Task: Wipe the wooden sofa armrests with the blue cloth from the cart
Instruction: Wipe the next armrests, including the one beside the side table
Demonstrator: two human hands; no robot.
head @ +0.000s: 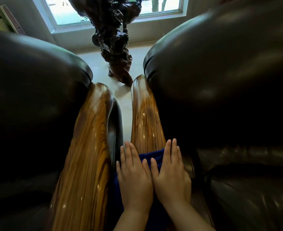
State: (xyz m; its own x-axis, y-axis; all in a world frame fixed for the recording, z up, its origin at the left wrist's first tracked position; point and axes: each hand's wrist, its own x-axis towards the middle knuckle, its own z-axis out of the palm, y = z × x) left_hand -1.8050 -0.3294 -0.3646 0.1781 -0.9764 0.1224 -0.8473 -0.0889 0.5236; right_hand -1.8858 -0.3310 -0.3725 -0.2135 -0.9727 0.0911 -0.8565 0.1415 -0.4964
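Two glossy wooden armrests run away from me side by side: the left armrest (89, 147) and the right armrest (145, 117). A dark blue cloth (154, 156) lies over the near part of the right armrest. My left hand (134, 177) and my right hand (170, 175) both press flat on the cloth, fingers stretched forward and side by side. Most of the cloth is hidden beneath my palms; a strip shows between the fingers and at the left edge.
Dark leather sofa backs bulge on both sides: one on the left (37, 90) and one on the right (220, 72). A narrow gap of pale floor (125, 104) separates the armrests. A dark carved wood sculpture (114, 39) stands beyond, under a window (80, 10).
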